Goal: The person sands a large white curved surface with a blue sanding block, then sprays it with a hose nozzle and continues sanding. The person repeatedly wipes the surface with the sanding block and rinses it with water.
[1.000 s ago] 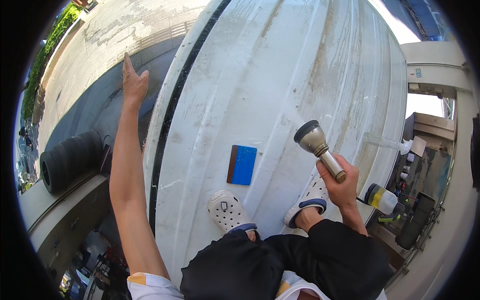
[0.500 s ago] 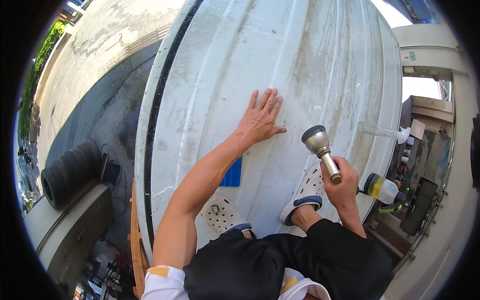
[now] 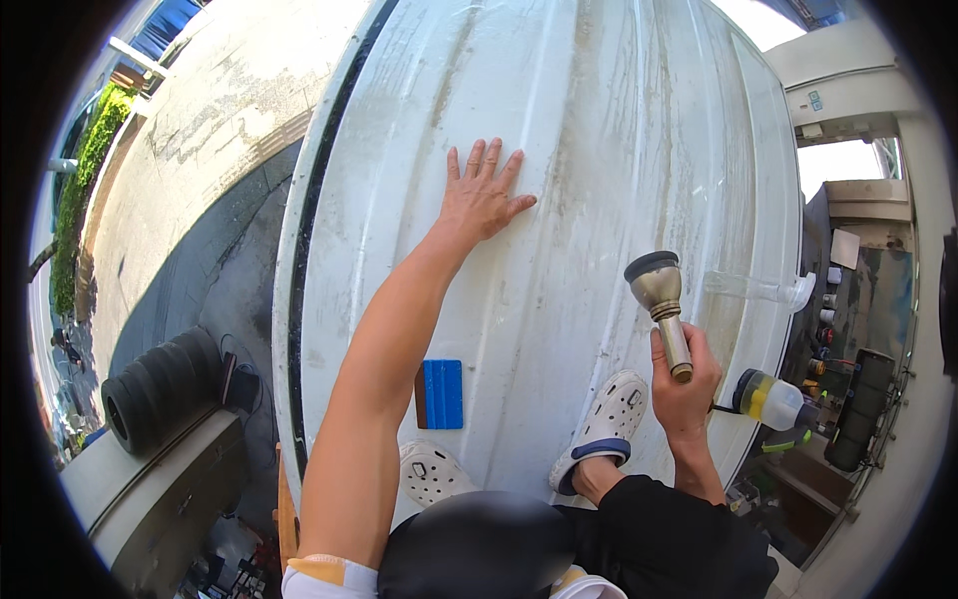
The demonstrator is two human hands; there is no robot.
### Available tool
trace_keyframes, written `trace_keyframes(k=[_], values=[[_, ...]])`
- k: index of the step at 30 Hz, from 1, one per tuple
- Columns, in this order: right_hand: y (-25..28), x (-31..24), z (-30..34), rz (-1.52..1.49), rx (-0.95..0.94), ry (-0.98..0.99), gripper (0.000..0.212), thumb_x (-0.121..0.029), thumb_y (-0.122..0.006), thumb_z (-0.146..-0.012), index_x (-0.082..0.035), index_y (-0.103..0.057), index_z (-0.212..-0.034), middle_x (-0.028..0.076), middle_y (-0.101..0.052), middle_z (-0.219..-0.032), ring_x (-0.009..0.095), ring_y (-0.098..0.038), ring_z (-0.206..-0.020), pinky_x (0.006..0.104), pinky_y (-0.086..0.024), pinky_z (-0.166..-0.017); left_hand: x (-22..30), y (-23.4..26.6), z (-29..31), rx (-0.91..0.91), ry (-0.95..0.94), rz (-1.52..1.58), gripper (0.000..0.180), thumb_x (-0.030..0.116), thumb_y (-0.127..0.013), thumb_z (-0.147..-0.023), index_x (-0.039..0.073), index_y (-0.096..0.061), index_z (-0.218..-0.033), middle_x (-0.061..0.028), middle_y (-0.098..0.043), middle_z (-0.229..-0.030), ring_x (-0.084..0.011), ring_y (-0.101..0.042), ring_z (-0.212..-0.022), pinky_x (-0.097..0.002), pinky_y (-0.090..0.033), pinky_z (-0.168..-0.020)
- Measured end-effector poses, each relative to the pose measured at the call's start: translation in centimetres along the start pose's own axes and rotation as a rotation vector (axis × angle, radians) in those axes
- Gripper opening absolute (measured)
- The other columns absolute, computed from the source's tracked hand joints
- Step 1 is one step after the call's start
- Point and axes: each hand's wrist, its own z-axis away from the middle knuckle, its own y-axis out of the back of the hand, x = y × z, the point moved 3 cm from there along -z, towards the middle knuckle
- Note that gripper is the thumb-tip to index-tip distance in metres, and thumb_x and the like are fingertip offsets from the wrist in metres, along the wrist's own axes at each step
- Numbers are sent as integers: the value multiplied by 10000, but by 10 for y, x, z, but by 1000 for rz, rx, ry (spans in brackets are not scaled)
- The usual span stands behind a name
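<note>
My left hand (image 3: 479, 200) lies spread on a pale, ribbed, dirt-streaked metal surface (image 3: 539, 329), which looks like a vehicle roof. Its fingers are apart and hold nothing. At the right, my right hand (image 3: 687, 391) is closed around a metal tool with a flared, dark-rimmed head (image 3: 657, 284), which tilts up over the panel. Its exact kind is unclear. Beside that wrist is a clear container with a yellow band (image 3: 770, 399); a thin dark piece runs between them. A blue flat squeegee (image 3: 441, 394) with a brown edge rests near my left forearm.
My white clogs (image 3: 611, 404) stand on the panel. A clear bottle (image 3: 743, 287) lies near its right edge. Beyond the left edge, lower down, are stacked black tires (image 3: 165, 384) on a ledge. Shelves with containers (image 3: 833, 299) stand beyond the right edge.
My left hand has slid forward and to the left across the panel. The metal tool has shifted slightly right. More of the blue squeegee now shows.
</note>
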Motion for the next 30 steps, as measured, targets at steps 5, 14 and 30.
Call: trace_keyframes(k=[5,14,30], values=[[1,11,-24,-92,63,52,259,-112,-809,-905,7,-661,-1080,186,-707,-939,393,-695,-828,452,-551,-749,-24,33,0,-217,-54,-173,800,661,-456,-1059,194,-298,-1689,-147,-234,-1758,-368,-194,-1626,-614,-141,-1302],[-23,52,-105,-224,142,-178,256,-244,-770,-966,-17,-663,-1015,168,-730,-832,382,-714,-734,469,-549,-678,-20,41,75,-432,-9,-81,808,639,-519,-1048,153,-342,-1670,-226,-248,-1735,-427,-236,-1600,-632,-184,-1271],[-59,78,-137,-206,90,-211,268,-264,-783,-947,-41,-654,-1022,157,-741,-919,397,-719,-813,498,-553,-710,76,-50,93,65,466,150,1124,718,-571,-960,-28,-144,-1684,-263,-29,-1765,-432,70,-1634,-633,76,-1274]])
